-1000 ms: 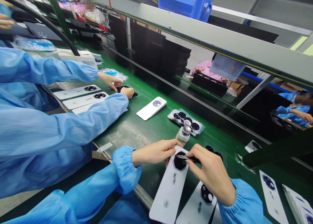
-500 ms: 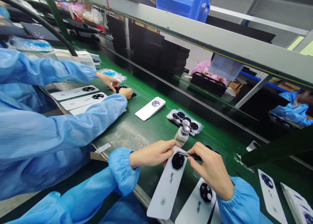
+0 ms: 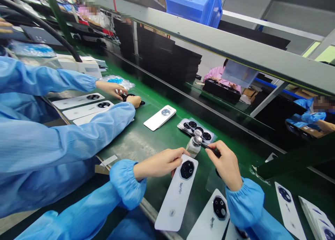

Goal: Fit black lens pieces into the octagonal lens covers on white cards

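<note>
My left hand (image 3: 162, 162) is closed on the upper edge of a white phone back cover (image 3: 176, 201), fingers beside its black octagonal camera ring. The cover slants, its lower end toward me. My right hand (image 3: 225, 163) pinches dark, slim tweezers (image 3: 212, 150). Their tip reaches the metal top of a small clear dispenser bottle (image 3: 193, 150), whose round lid is flipped up; whether they touch it I cannot tell. Beneath my right wrist lies a second white phone back cover (image 3: 209, 219). Behind the bottle are black camera rings in clear plastic (image 3: 202, 124).
A co-worker's two hands (image 3: 134, 100) handle black rings at the left, beside several covers (image 3: 78, 102). A white cover stack (image 3: 160, 118) sits mid-bench. More covers (image 3: 290, 205) lie at the right, near a dark green post (image 3: 295, 159). A rail (image 3: 178, 34) crosses above.
My right hand has drawn the tweezers away from the cover's camera ring and up to the bottle top. My left hand still holds the cover, which has shifted slightly left.
</note>
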A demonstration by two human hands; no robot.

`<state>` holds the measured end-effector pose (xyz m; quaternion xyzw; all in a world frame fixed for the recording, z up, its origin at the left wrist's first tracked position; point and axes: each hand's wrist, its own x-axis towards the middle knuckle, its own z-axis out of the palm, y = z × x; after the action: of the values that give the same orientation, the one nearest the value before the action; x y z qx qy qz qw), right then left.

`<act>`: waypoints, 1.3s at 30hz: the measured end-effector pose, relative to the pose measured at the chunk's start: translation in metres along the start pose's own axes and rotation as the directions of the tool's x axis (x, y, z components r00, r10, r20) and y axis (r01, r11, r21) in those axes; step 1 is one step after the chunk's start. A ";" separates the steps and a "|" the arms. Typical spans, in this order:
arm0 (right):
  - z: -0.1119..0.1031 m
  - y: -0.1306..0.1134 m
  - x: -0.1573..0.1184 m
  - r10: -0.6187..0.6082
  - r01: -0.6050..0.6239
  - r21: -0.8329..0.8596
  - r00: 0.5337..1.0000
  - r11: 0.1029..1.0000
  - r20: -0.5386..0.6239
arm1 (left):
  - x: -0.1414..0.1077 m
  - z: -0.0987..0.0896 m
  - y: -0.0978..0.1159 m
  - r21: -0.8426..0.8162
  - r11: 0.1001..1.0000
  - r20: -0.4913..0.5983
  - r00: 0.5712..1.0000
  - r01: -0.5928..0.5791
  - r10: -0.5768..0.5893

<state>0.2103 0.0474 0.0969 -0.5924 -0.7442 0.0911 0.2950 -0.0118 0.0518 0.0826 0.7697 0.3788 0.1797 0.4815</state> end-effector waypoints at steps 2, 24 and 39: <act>0.007 0.007 0.010 0.044 -0.044 -0.011 0.999 0.999 -0.019 | 0.000 -0.001 0.000 -0.004 1.000 -0.007 1.000 0.004 -0.004; -0.009 -0.020 -0.040 -0.159 0.136 0.124 0.967 0.983 0.200 | 0.009 0.002 -0.012 -0.290 0.955 -0.009 0.997 0.067 -0.072; -0.009 -0.025 -0.053 -0.241 0.248 0.002 0.940 0.969 0.242 | 0.009 0.003 -0.004 -0.331 0.941 0.009 0.997 0.072 -0.073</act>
<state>0.2010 -0.0109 0.0987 -0.4840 -0.8435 0.1140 0.2033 -0.0056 0.0579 0.0772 0.6632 0.3723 0.2242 0.6094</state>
